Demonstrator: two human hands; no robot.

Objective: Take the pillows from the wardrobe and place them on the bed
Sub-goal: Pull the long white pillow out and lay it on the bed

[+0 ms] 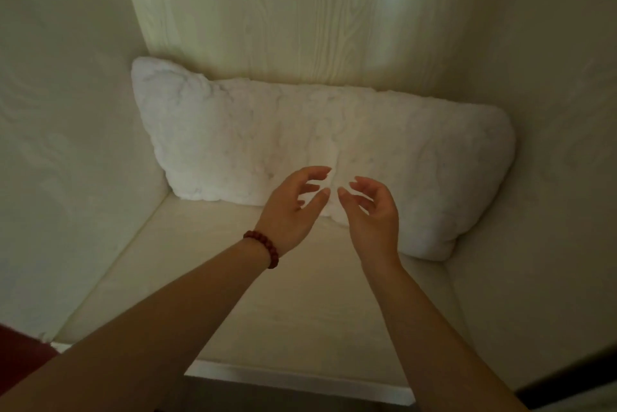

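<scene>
A white, lumpy pillow [253, 141] lies on the pale wardrobe shelf [267, 305], pushed against the back panel and spanning from the left wall to the right wall. Both my hands are stretched into the compartment in front of the pillow's middle front edge. My left hand [293, 208], with a dark red bead bracelet on its wrist, has its fingers curled and apart and holds nothing. My right hand [374, 211] faces it, a finger's width away, fingers also apart and empty. Neither hand clearly touches the pillow. The bed is out of view.
The wardrobe's pale wood-grain back panel [300, 18] and side walls [60, 144] close in the compartment on three sides. The shelf's front edge [300, 381] runs along the bottom. A dark red surface [20, 351] shows at the lower left corner.
</scene>
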